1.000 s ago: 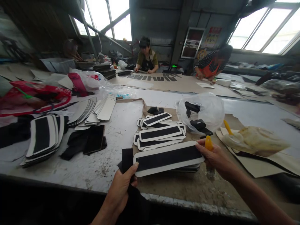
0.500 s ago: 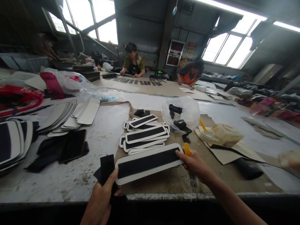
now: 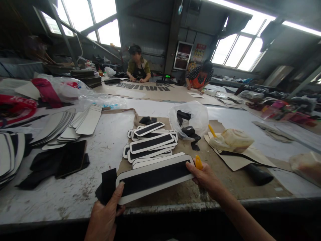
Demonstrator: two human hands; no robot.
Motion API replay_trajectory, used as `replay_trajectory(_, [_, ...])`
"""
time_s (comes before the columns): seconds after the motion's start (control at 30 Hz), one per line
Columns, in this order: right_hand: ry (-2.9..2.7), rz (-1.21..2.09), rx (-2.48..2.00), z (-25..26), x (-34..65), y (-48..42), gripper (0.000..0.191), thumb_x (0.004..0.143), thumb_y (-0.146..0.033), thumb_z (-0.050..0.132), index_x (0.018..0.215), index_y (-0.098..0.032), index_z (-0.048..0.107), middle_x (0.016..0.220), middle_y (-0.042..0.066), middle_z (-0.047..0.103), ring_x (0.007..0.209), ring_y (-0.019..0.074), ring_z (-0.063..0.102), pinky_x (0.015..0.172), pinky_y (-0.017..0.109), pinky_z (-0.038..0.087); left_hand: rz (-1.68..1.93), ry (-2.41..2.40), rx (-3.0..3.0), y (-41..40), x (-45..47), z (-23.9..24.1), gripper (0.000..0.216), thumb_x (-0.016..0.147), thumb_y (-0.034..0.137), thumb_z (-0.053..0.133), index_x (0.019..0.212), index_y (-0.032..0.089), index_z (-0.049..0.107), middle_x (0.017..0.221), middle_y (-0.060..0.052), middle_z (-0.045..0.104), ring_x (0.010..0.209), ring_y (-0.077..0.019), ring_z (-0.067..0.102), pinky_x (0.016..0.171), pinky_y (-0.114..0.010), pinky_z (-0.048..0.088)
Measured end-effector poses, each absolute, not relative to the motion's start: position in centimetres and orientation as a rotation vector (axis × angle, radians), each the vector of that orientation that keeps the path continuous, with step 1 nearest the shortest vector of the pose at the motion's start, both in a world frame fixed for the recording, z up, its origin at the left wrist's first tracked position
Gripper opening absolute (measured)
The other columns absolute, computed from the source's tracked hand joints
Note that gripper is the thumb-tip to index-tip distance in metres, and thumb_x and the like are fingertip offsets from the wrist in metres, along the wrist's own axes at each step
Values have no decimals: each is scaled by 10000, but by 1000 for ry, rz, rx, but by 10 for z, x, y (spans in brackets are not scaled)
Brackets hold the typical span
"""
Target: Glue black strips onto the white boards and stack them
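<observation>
At the near edge of the counter (image 3: pixel 75 195), I have the long white-rimmed black strip (image 3: pixel 154 177) held flat over a brown sheet (image 3: pixel 225 182). My left hand (image 3: pixel 104 217) pinches its left end, thumb on top, beside a black fabric scrap (image 3: pixel 106 187). My right hand (image 3: pixel 207 177) grips the right end together with a yellow-handled tool (image 3: pixel 198 162). Just behind lie a pile of matching strips (image 3: pixel 150 144) and a clear plastic bag (image 3: pixel 198 113).

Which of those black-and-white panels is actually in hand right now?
The long panel nearest the table edge: the left hand pinches its left end, the right hand its right end. The other panels lie stacked behind it, untouched.
</observation>
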State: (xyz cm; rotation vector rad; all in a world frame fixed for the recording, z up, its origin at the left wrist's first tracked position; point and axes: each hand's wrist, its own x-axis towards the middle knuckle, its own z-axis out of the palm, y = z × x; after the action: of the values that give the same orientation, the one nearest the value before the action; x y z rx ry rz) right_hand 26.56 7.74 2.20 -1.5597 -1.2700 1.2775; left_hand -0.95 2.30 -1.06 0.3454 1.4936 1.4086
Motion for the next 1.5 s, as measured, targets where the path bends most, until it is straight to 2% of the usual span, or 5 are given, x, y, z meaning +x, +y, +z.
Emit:
replay_trajectory(0.17, [-1257,1315,-1538,21,270,77,460,745,-620,610,712,-199,429,530,-85,340,434,48,303,382,186,232,1339,1464,315,25,-7,-8,665,567,442,849,1168,266,625,1128,-44,678,925,-258,647,536,-239,521])
replay_trajectory(0.47, [-1303,1321,-1501,20,277,79,457,767,-628,589,747,-191,458,536,-84,338,434,49,309,388,185,236,1326,1530,297,27,-4,-6,715,573,468,835,1228,326,587,1174,-29,661,918,-277,652,506,-266,537])
replay_trajectory(0.73, [-1322,1202,-1718,21,279,83,477,732,-639,603,662,-202,425,500,-71,360,441,69,330,401,203,262,1400,1451,388,27,-1,-5,556,583,430,842,1036,167,656,933,-65,706,703,-187,628,419,-197,399])
replay_trajectory(0.97, [-1343,1138,-1750,10,279,85,445,755,-639,576,686,-212,471,509,-45,407,462,112,403,413,229,325,1412,1419,368,25,-3,-3,502,618,419,825,1015,170,644,837,-32,681,655,-160,588,450,-204,415])
replay_trajectory(1.5, [-1288,1358,-1660,23,264,88,466,719,-648,610,705,-208,457,474,-88,328,403,63,270,389,210,198,1433,1289,274,28,-12,-8,411,646,431,812,910,164,645,736,19,583,553,-86,471,388,-165,331])
